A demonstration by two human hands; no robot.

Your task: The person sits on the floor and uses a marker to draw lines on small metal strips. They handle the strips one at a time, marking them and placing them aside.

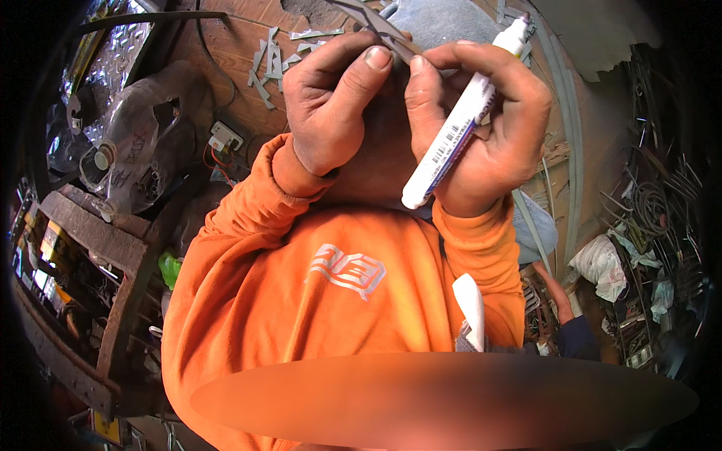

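Observation:
Near the top middle, both hands meet at a thin grey strip, which looks like metal and runs up to the top edge. My left hand is closed, pinching this strip between thumb and fingers. A white marker pen with a blue band lies across my right hand, held under the curled fingers. The thumb and forefinger of that same hand also touch the strip's lower end. Just beyond the hands, several small cut grey pieces lie scattered on the brown floor.
Long grey strips stretch along the floor at right, by a white sack and coiled wire. Another person's arm shows at lower right. At left are a clear plastic jug, a power socket with wires and a rusty frame.

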